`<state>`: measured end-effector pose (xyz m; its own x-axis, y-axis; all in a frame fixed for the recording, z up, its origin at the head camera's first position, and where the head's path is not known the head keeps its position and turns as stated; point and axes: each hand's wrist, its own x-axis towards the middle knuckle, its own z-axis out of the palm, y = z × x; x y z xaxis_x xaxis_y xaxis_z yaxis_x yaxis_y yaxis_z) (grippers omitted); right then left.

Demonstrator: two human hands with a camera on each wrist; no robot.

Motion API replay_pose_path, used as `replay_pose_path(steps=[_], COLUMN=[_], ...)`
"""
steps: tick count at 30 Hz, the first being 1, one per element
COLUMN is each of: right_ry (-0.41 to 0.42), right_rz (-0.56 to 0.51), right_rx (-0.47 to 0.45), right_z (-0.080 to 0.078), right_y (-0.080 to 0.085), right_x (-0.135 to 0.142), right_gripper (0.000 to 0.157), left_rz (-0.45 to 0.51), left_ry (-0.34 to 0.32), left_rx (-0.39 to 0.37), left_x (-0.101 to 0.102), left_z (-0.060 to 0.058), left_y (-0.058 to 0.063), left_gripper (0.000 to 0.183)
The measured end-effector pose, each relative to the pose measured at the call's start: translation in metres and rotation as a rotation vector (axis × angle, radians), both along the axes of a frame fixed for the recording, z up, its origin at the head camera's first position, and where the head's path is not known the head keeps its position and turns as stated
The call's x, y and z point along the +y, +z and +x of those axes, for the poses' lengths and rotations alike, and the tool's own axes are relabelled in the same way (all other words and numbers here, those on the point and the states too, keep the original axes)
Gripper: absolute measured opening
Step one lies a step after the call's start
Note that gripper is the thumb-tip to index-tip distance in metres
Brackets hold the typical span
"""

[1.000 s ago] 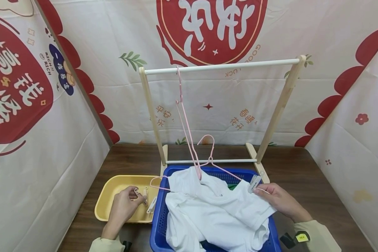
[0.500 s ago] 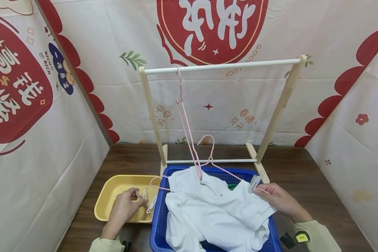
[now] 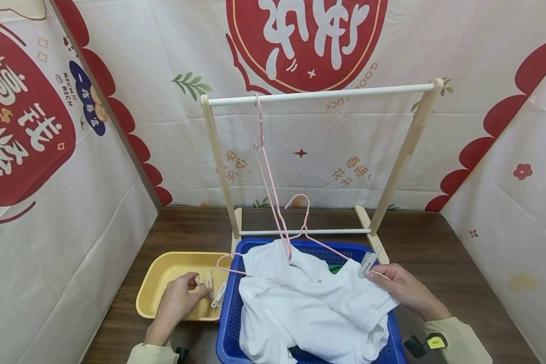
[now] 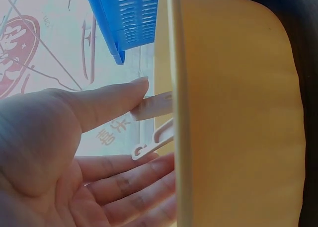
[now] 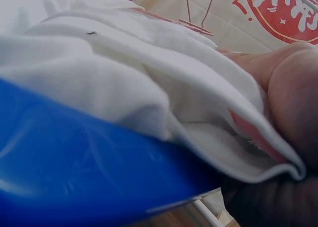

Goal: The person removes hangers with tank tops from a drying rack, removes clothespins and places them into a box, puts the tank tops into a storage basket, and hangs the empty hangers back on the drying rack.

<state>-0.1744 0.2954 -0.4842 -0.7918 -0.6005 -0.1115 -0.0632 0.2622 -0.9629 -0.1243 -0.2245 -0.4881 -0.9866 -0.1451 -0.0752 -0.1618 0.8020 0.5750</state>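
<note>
Over the yellow tray (image 3: 159,280), my left hand (image 3: 175,299) holds a pale clothespin (image 4: 152,106) between thumb and fingers; its legs show in the left wrist view. More clothespins (image 3: 219,296) lie beside it in the tray. A white shirt (image 3: 309,316) lies spread over the blue basket (image 3: 229,313), with a pink hanger (image 3: 325,245) in its shoulders. At the right shoulder my right hand (image 3: 407,293) pinches the shirt around the hanger's end. A grey clothespin (image 3: 368,264) stands there at the fingertips. The right wrist view shows the white cloth in folds beside the hand.
Behind the basket stands a rack with a white top bar (image 3: 323,95) and wooden legs (image 3: 405,156). Another pink hanger (image 3: 266,167) hangs from that bar, its lower end overlapping the shirt. Green cloth (image 3: 334,269) shows in the basket. Printed curtains enclose the brown table (image 3: 450,263).
My left fingers shift slightly around the clothespin over the tray. My right hand and the shirt stay in place.
</note>
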Motion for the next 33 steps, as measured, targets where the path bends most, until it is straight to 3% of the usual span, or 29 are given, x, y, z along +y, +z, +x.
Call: replay_pose_path(steps=[9,20,27,33], right_ry=[0.003,0.019,0.010,0.009], right_rz=[-0.004,-0.035,-0.015,-0.013], right_rx=[0.011,0.019,0.008,0.021], right_z=[0.000,0.001,0.000,0.000], right_y=[0.001,0.001,0.001,0.001], right_x=[0.000,-0.002,-0.001,0.000], right_gripper=[0.035,0.034,0.033,0.033], left_rz=[-0.015,0.041,0.095,0.131], left_ry=[-0.011,-0.012,-0.025,-0.020], left_rx=[-0.020,0.150,0.287,0.357], left_x=[-0.001,0.007,0.021,0.032], left_z=[0.002,0.007,0.005,0.000], left_y=[0.004,0.015,0.027,0.032], left_gripper=[0.056,0.027,0.022,0.024])
